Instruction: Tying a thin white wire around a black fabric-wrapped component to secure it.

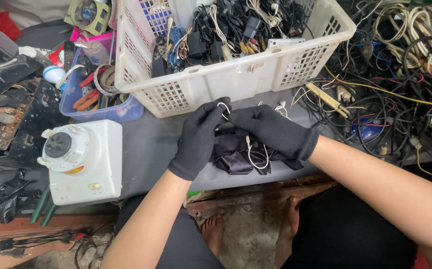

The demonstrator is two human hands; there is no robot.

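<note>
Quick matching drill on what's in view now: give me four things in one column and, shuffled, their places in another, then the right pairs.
1. white basket
2. white appliance base
3. thin white cable
4. blue tub

a. between the gloved hands
b. left of the left hand
c. behind both hands, full of cables
d. left of the basket, holding pliers

Pairs: 1-c, 2-b, 3-a, 4-d

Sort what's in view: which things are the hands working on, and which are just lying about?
In hand:
left hand and right hand, both gloved, pinching a thin white cable
black cloth beneath them

Lying about:
white basket of cables and adapters
white appliance base
blue tray of tools
cable tangle
</note>
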